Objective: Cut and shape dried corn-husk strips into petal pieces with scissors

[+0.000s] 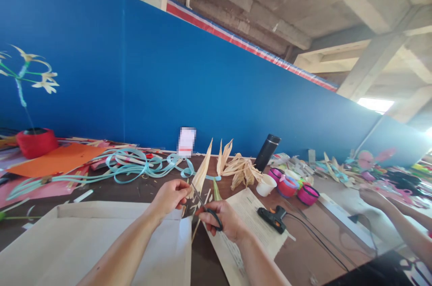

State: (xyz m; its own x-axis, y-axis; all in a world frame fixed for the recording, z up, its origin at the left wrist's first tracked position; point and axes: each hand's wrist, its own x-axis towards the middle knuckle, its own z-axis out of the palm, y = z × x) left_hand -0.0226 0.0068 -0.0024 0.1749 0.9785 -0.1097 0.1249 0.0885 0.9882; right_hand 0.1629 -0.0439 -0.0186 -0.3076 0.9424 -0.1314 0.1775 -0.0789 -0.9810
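Note:
My left hand (pixel 171 196) pinches the lower end of a long, pale dried husk leaf (pixel 203 170) that points up and away from me. Black-handled scissors (pixel 206 207) are gripped in my right hand (pixel 225 219), their blades reaching toward the base of the leaf beside my left fingers. Both hands hover over a brown table (pixel 303 250), between a large beige envelope (pixel 101 232) and a printed paper sheet (pixel 249 223).
A black glue gun (pixel 274 217) with its cord lies on the sheet. Behind are a pile of dried husks (pixel 239 170), a white cup (pixel 265 185), pink tape rolls (pixel 308 194), a black cylinder (pixel 266 152), light blue ribbon (pixel 135 164), orange paper (pixel 57 159). Another person's arm (pixel 394 218) reaches in at right.

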